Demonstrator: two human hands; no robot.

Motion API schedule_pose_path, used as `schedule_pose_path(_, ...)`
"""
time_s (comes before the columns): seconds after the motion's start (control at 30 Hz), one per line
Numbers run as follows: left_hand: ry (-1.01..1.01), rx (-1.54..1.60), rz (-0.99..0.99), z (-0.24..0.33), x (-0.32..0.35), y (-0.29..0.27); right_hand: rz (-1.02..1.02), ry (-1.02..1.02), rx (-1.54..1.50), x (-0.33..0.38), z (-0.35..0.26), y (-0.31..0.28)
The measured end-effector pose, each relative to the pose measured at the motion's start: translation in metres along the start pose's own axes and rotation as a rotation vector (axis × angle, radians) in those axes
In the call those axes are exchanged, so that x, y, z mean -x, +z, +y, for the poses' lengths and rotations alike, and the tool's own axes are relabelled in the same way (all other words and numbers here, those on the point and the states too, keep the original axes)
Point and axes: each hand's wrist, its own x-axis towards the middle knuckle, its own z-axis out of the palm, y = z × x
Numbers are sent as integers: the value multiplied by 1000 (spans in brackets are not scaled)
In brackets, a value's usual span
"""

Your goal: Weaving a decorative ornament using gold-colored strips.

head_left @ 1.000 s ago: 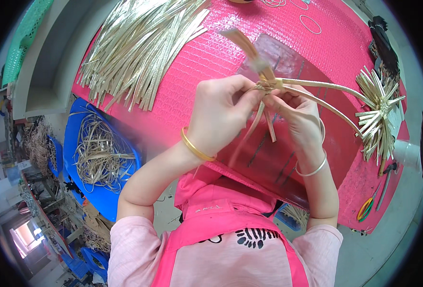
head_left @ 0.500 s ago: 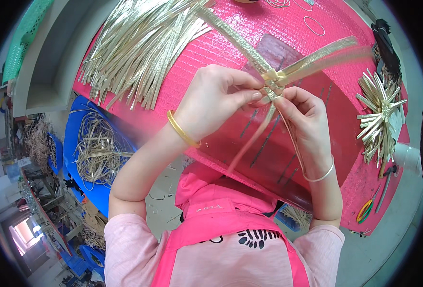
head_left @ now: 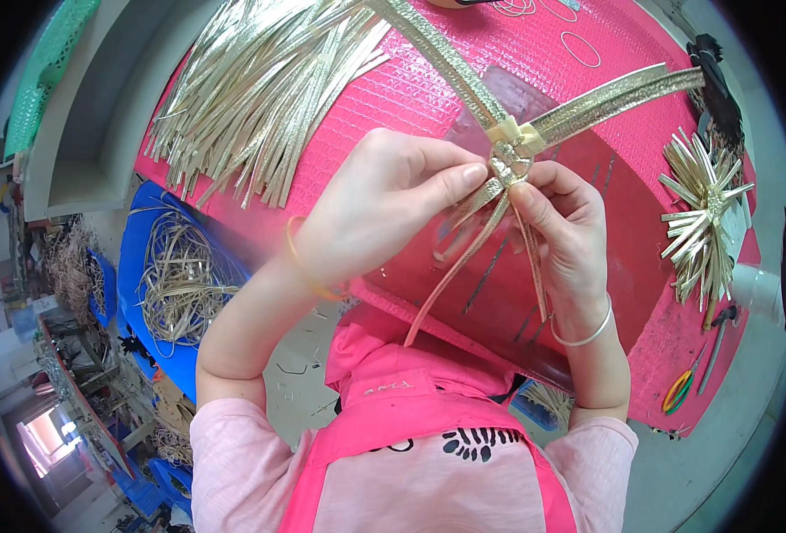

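Between my two hands is a woven knot of gold strips (head_left: pixel 510 162), held up above a dark red mat (head_left: pixel 579 240). Long flat strip ends fan away from it at the top, and narrower ends hang below toward me. My left hand (head_left: pixel 402 200) pinches the knot's left edge between thumb and forefinger. On the other side, my right hand (head_left: pixel 560 213) grips the lower right of the knot, thumb in front, other fingers curled behind. Part of the knot is covered by my fingertips. Each wrist wears a bangle.
A large pile of loose gold strips (head_left: pixel 259 98) covers the table's far left. At the right lie a finished-looking gold bundle (head_left: pixel 713 204), scissors (head_left: pixel 677 391) and a hammer (head_left: pixel 717 351). A blue bin (head_left: pixel 166 311) of tangled strips stands left of the pink table.
My left hand has shifted slightly, its wrist turning and the bangle moving left. The hanging lower ends have swung and spread apart. The upper right strips, blurred before, are now still.
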Motion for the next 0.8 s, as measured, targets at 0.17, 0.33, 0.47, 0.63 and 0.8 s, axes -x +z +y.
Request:
schedule_pose_path(0.17, 239, -294, 124, -9, 0, 6, 48, -148, 141, -4, 1, 4)
schedule_pose_path(0.33, -124, -35, -22, 6, -13, 0, 204, -927, 1104, -13, 2, 3)
schedule_pose_path(0.47, -180, 413, -75, -8, -21, 1, 251, -800, 834, -15, 7, 7)
schedule_pose_path(0.63, 0, 274, 223, -9, -19, 22, 205, -249, 336, -9, 5, 7)
schedule_pose_path(0.8, 41, 138, 37, -10, -20, 9, 54, -54, 144, -11, -12, -8)
